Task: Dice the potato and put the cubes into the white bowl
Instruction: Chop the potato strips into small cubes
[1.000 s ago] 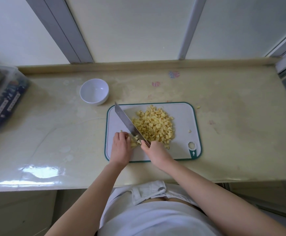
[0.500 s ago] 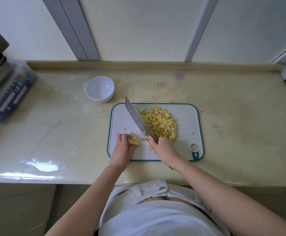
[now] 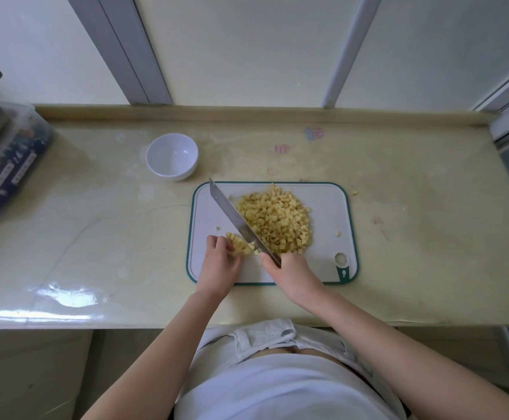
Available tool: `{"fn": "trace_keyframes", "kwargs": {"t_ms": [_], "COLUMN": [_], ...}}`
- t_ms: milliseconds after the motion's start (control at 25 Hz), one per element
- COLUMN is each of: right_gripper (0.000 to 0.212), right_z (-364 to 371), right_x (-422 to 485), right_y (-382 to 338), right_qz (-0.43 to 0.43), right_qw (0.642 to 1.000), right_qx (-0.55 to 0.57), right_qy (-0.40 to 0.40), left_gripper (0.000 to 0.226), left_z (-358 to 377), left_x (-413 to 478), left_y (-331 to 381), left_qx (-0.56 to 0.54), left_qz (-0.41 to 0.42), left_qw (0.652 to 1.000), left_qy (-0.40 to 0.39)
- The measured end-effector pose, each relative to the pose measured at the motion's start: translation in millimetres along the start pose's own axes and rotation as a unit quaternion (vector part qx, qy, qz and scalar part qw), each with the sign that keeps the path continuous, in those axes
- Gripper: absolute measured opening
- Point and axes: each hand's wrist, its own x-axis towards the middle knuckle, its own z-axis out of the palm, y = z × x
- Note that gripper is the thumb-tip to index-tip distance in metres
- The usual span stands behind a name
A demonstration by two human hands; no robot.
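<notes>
Potato, pale yellow and mostly cut into small cubes, lies in a heap (image 3: pixel 274 221) on the upper middle of a white rectangular cutting board with a teal rim (image 3: pixel 329 204), near the centre of the frame. A smaller uncut clump of potato strips (image 3: pixel 238 245) sits at the board's lower left, just left of the heap. The left hand (image 3: pixel 218 265) rests on the board with its fingers curled over this clump, pinning it down. The right hand (image 3: pixel 292 272) is wrapped round the dark handle of a long steel-bladed kitchen knife (image 3: pixel 235 221). The blade runs diagonally up and to the left, between the clump and the heap, its tip reaching the board's upper left corner. One loose cube (image 3: pixel 338 234) lies on the board to the right of the heap, and a few crumbs (image 3: pixel 354 193) lie on the bench just off the board's upper right corner.

The round white bowl (image 3: pixel 172 156) stands upright and holds no potato, above and to the left of the board, apart from it. Both sit on a glossy cream bench (image 3: pixel 413 237). A clear plastic box with dark printed contents (image 3: pixel 8 165) stands at the frame's left edge.
</notes>
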Motion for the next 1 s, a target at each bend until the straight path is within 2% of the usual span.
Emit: {"fn": "trace_keyframes", "kwargs": {"t_ms": [200,360,560,1000], "right_gripper": [0.047,0.048,0.047,0.05], "right_z": [6.2,6.7,2.3,4.6], "right_x": [-3.7,-2.7,-2.8,2.4], "right_y": [2.1,1.3,-0.8,-0.8], "right_qz": [-0.001,-0.008,-0.017,-0.004], "right_qw": [1.0,1.0,1.0,1.0], "right_qx": [0.001,-0.014,-0.003,-0.016], "right_qy": [-0.004,-0.007,0.0,-0.007], "left_gripper": [0.017,0.029,0.024,0.014], "left_z": [1.2,4.9,10.5,10.8], "left_x": [-0.3,4.0,10.9,11.2], "left_y": [2.5,6.3,5.9,5.0], "left_qx": [-0.031,-0.056,-0.039,-0.055], "left_qz": [-0.018,-0.064,-0.07,-0.07], "left_qw": [0.999,0.995,0.996,0.993], "left_qy": [0.025,0.054,0.045,0.08]}}
